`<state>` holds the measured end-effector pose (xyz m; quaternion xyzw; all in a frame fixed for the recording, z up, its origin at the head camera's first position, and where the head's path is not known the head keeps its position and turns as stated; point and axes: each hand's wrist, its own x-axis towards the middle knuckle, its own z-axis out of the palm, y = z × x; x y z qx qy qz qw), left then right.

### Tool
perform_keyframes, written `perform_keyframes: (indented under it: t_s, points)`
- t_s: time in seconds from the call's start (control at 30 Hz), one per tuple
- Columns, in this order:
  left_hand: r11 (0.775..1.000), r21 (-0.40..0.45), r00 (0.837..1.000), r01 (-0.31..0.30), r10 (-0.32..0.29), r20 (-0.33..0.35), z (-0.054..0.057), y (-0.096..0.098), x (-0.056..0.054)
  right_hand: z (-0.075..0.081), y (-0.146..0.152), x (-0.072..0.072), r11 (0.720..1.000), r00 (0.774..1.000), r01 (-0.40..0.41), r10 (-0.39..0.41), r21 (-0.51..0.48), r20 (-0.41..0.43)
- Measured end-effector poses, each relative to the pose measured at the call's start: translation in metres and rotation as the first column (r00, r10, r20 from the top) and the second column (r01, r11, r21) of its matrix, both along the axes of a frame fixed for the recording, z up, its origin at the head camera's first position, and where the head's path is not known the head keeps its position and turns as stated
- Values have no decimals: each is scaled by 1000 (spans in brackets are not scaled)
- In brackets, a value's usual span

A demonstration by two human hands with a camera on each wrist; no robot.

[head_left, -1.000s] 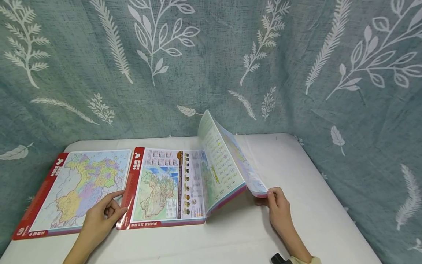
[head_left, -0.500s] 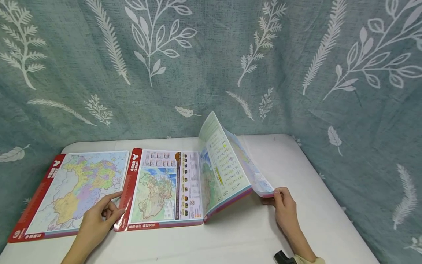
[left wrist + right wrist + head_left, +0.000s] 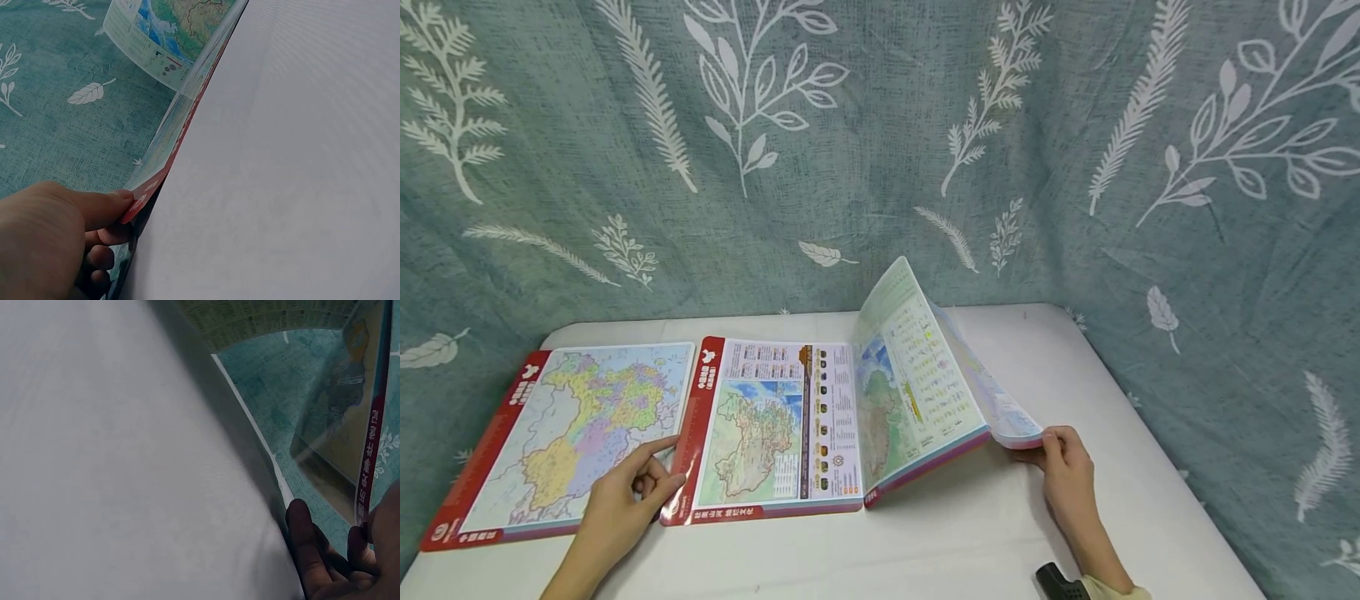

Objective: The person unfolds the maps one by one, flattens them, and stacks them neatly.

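A folding map sheet (image 3: 752, 450) with a red left border lies on the table, its right-hand panels raised in a peak. My left hand (image 3: 627, 492) holds the lower left corner of this sheet. In the left wrist view, the left thumb (image 3: 109, 206) lies over the red corner, with the fingers below it. At the right, my right hand (image 3: 1067, 468) pinches the outer corner of the map's raised end panel (image 3: 1011, 421), seen in the right wrist view as a panel with a dark red edge strip (image 3: 371, 456).
A second map (image 3: 602, 417) with a red border lies flat at the left, its right edge beside the folding map. The white table (image 3: 820, 558) meets a green leaf-patterned cloth (image 3: 880, 167) behind and to the right. A black device (image 3: 1060, 583) sits at the right wrist.
My right hand has moved to the right with the end panel, and the raised fold has spread wider and leans further right. The left hand keeps its place on the corner.
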<state>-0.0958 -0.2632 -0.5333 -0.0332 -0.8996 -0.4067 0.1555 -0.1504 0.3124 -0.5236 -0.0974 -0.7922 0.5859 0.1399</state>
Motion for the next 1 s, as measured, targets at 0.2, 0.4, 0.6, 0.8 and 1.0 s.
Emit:
perform_keyframes:
  t_s: [0.2,0.4,0.6,0.8,1.0]
  points:
    - [1000,-8,1000,-4,4,3,0,0,0,2,10,2,999,999,32,-32,7,20]
    - [1000,-24,1000,-12,12,18,0,0,0,2,17,2,1000,999,26,-26,-13,30]
    - [1000,-18,1000,-7,7,15,1,1,-1,2,25,1,996,995,85,-85,6,56]
    - [1000,-27,1000,-8,8,14,1,1,0,3,35,2,989,986,150,-149,-7,71]
    - [999,-33,1000,-17,18,23,-1,1,1,3,43,2,981,978,194,-196,31,77]
